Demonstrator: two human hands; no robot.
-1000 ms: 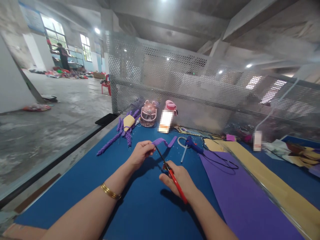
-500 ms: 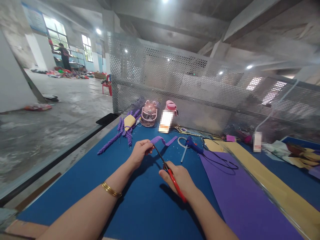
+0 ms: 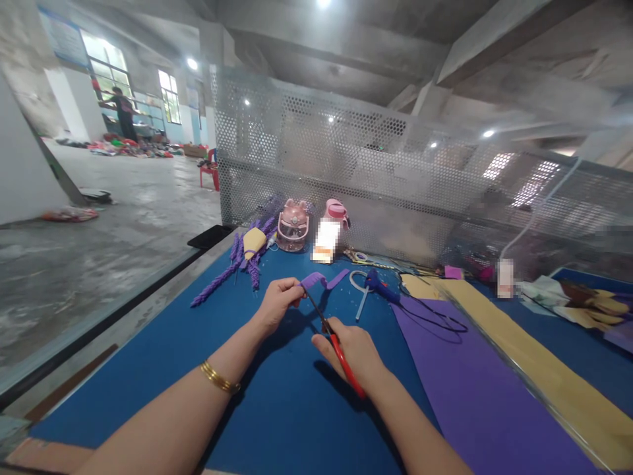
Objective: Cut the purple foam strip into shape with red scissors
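Pinched in the fingers of my left hand is one end of a narrow purple strip, which curls away to the right above the blue tabletop. My right hand is closed around the red handles of a pair of scissors. The dark blades reach up and left to the strip, close beside my left fingertips. Whether the blades are fully closed I cannot tell. A blue glue gun with its cord lies just right of the strip's far end.
Purple sheet and yellow sheet cover the right side. Purple flower stems lie at the back left, near a pink clear container. A perforated metal screen stands behind. A person is far off, left.
The view has shifted very slightly. Both hands, the scissors and the purple strip keep nearly the same positions, with the blades still at the strip beside my left fingers.
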